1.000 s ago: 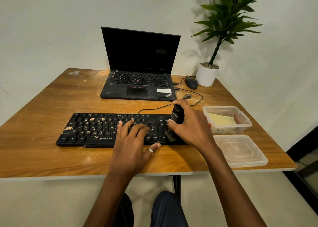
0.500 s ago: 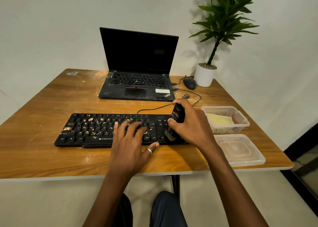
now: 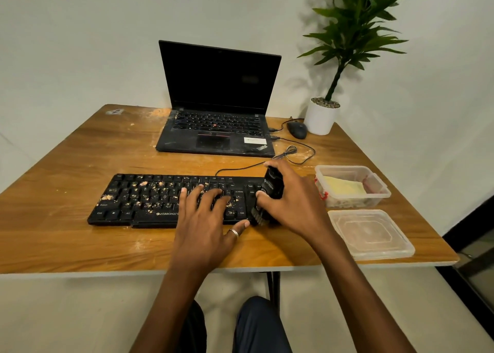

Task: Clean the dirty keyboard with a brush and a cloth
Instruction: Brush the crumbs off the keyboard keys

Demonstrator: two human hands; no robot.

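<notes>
Hardly anything has shifted over the last second in the head view. The left hand point(image 3: 203, 219) still lies flat, fingers straight and spread, pressing the middle keys of the black Zebronics keyboard point(image 3: 149, 200), which sits on the wooden table point(image 3: 80, 154). The right hand point(image 3: 294, 203) stays wrapped round the black brush point(image 3: 272, 187), whose bristles rest on the keys at the keyboard's right end, just beside the left thumb. Crumbs remain thick over the left and middle keys, so brushing looks barely begun and the cloth stage is not yet reached.

Right of the keyboard, a clear plastic tub point(image 3: 355, 201) stands open with a yellow cloth point(image 3: 343, 187) folded inside; something red shows at its left edge, too small to identify. Its lid point(image 3: 371, 233) lies just in front, holding nothing.
</notes>
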